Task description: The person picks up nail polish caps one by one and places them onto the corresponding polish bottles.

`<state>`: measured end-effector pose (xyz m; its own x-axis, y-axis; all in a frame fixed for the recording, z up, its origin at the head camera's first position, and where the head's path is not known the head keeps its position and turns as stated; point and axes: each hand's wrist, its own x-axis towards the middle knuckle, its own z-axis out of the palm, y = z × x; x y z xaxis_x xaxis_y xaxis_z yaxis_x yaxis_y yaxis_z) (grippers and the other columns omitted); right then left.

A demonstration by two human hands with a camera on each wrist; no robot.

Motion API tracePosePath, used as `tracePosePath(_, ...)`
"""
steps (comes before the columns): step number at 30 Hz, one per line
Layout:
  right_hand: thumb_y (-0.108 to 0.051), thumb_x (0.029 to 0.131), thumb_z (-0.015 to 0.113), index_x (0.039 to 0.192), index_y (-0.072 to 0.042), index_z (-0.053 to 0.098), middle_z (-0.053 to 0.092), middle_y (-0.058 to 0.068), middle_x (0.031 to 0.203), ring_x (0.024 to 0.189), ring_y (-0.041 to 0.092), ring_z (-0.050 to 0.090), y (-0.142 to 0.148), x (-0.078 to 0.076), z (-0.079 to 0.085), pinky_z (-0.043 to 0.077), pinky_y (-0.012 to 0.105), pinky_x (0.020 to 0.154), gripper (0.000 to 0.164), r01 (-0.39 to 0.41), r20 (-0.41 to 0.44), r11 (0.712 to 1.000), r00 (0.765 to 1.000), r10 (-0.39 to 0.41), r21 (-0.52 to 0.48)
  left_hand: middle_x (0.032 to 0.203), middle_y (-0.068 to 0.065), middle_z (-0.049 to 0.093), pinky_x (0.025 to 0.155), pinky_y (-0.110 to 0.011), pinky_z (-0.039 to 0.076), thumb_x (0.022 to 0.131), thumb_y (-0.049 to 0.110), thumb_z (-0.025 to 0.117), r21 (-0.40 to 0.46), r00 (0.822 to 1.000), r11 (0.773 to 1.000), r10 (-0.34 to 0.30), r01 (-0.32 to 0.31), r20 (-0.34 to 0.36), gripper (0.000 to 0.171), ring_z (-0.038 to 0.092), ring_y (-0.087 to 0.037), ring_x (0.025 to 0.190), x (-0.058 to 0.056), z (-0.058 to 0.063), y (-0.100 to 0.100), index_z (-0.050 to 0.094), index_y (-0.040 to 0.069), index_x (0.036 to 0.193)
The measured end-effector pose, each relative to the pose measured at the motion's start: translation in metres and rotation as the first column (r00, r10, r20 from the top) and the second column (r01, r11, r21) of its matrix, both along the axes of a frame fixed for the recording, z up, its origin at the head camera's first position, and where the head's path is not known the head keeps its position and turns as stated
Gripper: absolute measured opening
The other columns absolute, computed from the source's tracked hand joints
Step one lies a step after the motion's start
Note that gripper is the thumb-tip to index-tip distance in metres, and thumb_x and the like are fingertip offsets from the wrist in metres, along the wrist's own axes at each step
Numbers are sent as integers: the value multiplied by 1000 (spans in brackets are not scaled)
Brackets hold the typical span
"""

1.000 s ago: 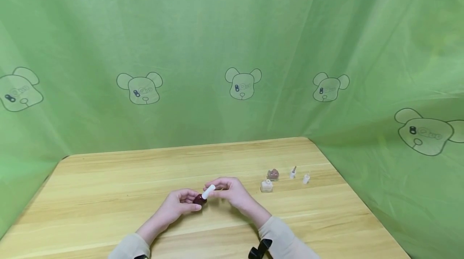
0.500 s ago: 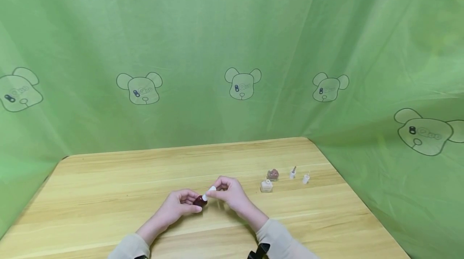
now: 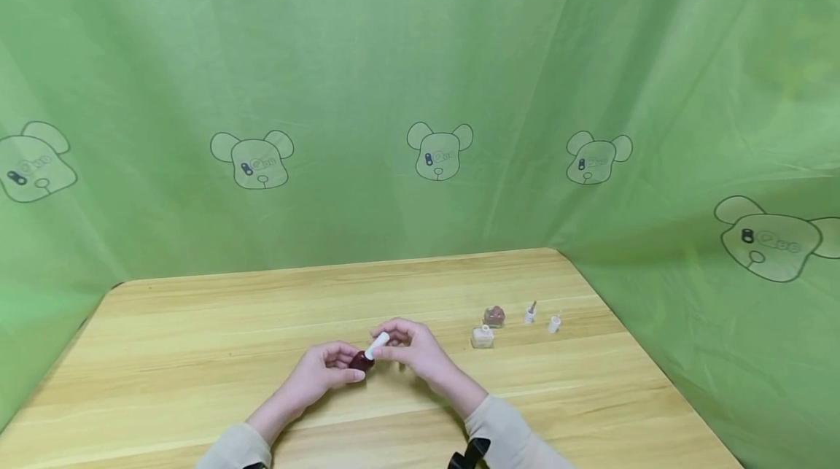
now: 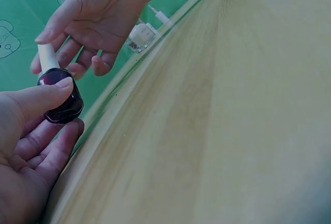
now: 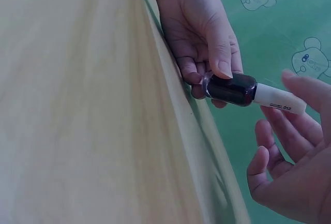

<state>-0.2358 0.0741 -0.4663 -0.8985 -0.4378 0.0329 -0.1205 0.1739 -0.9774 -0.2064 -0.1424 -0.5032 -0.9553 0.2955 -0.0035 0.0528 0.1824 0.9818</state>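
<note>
A dark red nail polish bottle (image 3: 362,361) with a long white cap (image 5: 281,99) is held tilted above the table between both hands. My left hand (image 3: 323,369) grips the glass body, thumb across its front and fingers curled beneath. The right hand (image 3: 415,349) is at the white cap, thumb on one side and index finger on the other, in a light hold. In the left wrist view, its thumb tip overlaps the cap's end, while the other fingers spread loosely. The cap sits on the bottle's neck.
To the right on the wooden table (image 3: 249,316) stand a clear open bottle (image 3: 482,338) and a pinkish-brown one (image 3: 495,316). Beside them are two white brush caps, one with a dark brush (image 3: 530,313) and one paler (image 3: 554,323). A green curtain (image 3: 354,53) encloses the table.
Half a second ago, the right fingers closed further over the cap; now they have loosened and shifted back, showing more of it. The left hand and bottle have barely moved.
</note>
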Motion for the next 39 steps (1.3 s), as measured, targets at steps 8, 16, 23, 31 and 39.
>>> tracePosePath(8,-15,82,75,112,-2,68,71,13,116,104,14,66,2,-3,-5,43,31,88,33,-17,43,1000,999,18,-20,99,-13,71,77,-21,53,79,15,79,15,1000,1000,6,-6,18,42,64,-15,86,1,1,0,65,-5,112)
tracePosePath(16,-10,80,76,103,3,67,75,11,98,83,10,65,1,0,-5,47,27,79,28,37,41,999,999,-36,-29,98,-11,70,78,-20,52,79,15,79,3,1000,1000,7,-7,26,40,63,-17,87,2,3,1,65,-3,112)
tracePosePath(23,-8,76,79,92,8,63,67,-5,73,63,8,52,-1,4,-4,42,20,59,28,102,54,994,994,-100,-42,99,-12,70,79,-20,52,78,16,80,-2,1000,1000,-2,2,11,40,63,-16,87,3,3,1,66,-2,111)
tracePosePath(31,-7,76,79,87,8,59,60,-9,67,62,8,48,-5,6,-4,39,18,57,27,131,47,990,991,-129,-45,96,-9,70,79,-21,52,76,16,81,-16,1000,1000,-12,12,-2,39,64,-14,85,3,1,1,66,-1,107)
tracePosePath(39,-10,79,78,97,4,63,65,-2,78,64,8,50,-3,4,1,40,18,54,28,62,36,998,997,-62,1,97,-10,70,79,-22,52,78,16,80,-10,1000,1000,-5,5,1,38,64,-15,85,0,1,0,66,-2,108)
